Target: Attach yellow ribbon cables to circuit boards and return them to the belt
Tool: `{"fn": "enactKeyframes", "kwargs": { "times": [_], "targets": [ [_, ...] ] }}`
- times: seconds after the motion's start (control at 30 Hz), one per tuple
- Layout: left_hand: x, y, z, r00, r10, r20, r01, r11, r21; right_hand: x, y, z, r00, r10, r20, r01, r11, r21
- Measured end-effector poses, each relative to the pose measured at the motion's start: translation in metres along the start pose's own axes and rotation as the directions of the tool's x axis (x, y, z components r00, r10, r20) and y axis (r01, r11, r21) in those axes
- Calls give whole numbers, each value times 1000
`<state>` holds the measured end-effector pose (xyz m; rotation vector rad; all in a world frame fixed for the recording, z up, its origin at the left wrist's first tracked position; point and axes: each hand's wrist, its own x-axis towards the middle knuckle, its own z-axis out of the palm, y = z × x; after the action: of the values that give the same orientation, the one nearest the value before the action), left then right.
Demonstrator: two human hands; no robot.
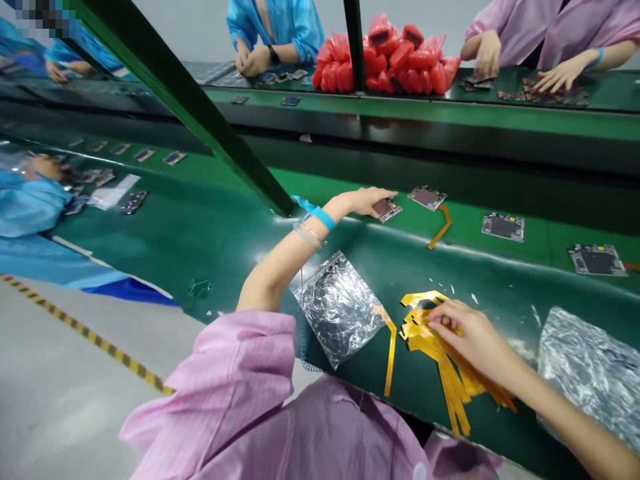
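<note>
My left hand (pixel 367 200) reaches out over the green belt (pixel 210 227) and its fingers rest on a small circuit board (pixel 389 209). A blue wrist strap (pixel 320 215) is on that arm. My right hand (pixel 470 333) lies on a pile of orange flex strips (pixel 445 363) near the front edge, fingers curled and pinching at the top strips. A crumpled silver bag (pixel 340 307) sits between my arms, with one orange strip (pixel 390 360) beside it.
More circuit boards (pixel 503 227) lie along the belt, one (pixel 427 197) with an orange strip attached. Another silver bag (pixel 595 373) lies at the right. A green beam (pixel 200 113) slants across. Red bags (pixel 390 60) are piled at the far side, where other people work.
</note>
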<state>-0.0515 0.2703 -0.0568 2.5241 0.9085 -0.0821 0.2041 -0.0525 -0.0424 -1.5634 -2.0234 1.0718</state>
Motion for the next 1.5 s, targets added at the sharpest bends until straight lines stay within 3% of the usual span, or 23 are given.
{"fn": "enactKeyframes", "kwargs": {
  "times": [0.17, 0.3, 0.43, 0.53, 0.67, 0.77, 0.97, 1.13, 1.3, 1.5],
  "targets": [
    [8, 15, -4, 994, -105, -38, 109, 988, 107, -2, -12, 32, 981, -184, 59, 192, 965, -180],
    [1, 29, -10, 963, -137, -231, 165, 980, 108, 23, -23, 54, 971, -236, 46, 239, 929, -282],
    [-25, 43, -12, 920, -151, -361, 193, 978, 83, 46, -30, 66, 964, -264, 32, 261, 921, -288],
    [-50, 52, -9, 856, -148, -496, 173, 985, 4, 51, -32, 69, 970, -241, 15, 234, 921, -311],
    [-77, 65, 0, 747, -152, -647, 20, 978, -206, 53, -36, 70, 985, -173, 10, 165, 922, -349],
    [-92, 76, 6, 740, -164, -652, -6, 968, -251, 57, -39, 72, 989, -146, 21, 144, 923, -356],
    [-111, 97, 16, 784, -154, -601, -27, 959, -282, 63, -43, 73, 990, -136, 34, 138, 915, -378],
    [-123, 107, 23, 785, -175, -594, -25, 950, -313, 42, -49, 74, 983, -176, 51, 181, 886, -427],
    [-136, 109, 31, 765, -132, -631, -110, 938, -330, -13, -40, 98, 947, -316, 57, 293, 776, -558],
    [-142, 113, 41, 743, -103, -661, -169, 928, -333, -66, -25, 121, 886, -463, 20, 384, 711, -588]
  ]
}}
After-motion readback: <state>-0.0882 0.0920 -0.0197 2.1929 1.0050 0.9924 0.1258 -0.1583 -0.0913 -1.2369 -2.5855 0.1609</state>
